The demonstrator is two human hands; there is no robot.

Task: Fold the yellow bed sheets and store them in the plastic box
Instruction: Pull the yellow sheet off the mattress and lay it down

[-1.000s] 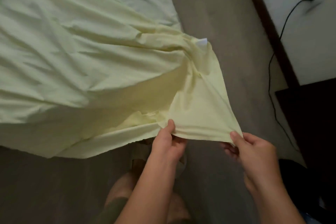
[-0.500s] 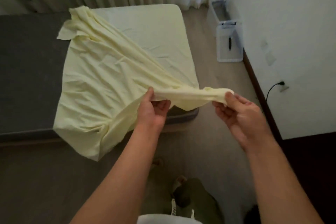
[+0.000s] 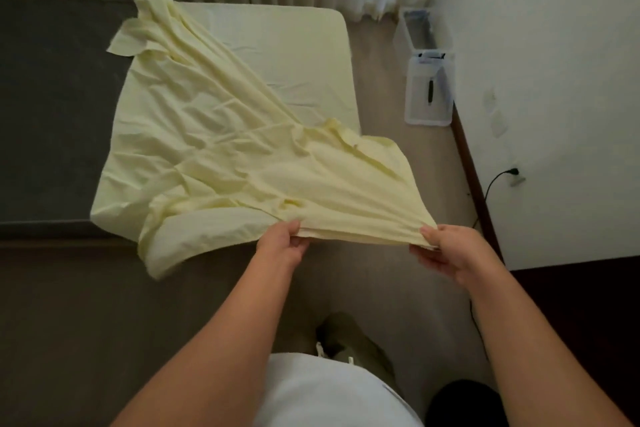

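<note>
1. At the near right corner of the bed (image 3: 52, 107), the yellow sheet (image 3: 214, 149) lies rumpled across the mattress, its near edge lifted off and stretched between the person's hands. The left hand (image 3: 282, 246) pinches that edge with thumb on top and fingers curled beneath; the right hand (image 3: 446, 250) grips the gathered corner in the same way.
2. The far corner of the sheet sits twisted near the bed's far edge, with a loose flap; a pull from here could likely drag that twist along and leave the fold skewed.
3. A hanging portion droops over the bed's near edge towards the floor (image 3: 104, 322); it could probably brush the floor and pick up dirt if the sheet is tugged further off.
4. The held edge looks bunched into several layers, so one layer might slip out of the pinch unnoticed.
5. The plastic box (image 3: 429, 90) stands on the floor by the wall, well apart from the hands; a loosely folded sheet may unfold on the way there.
6. A second pale sheet (image 3: 287, 45) lies beneath and could get caught up.
</note>
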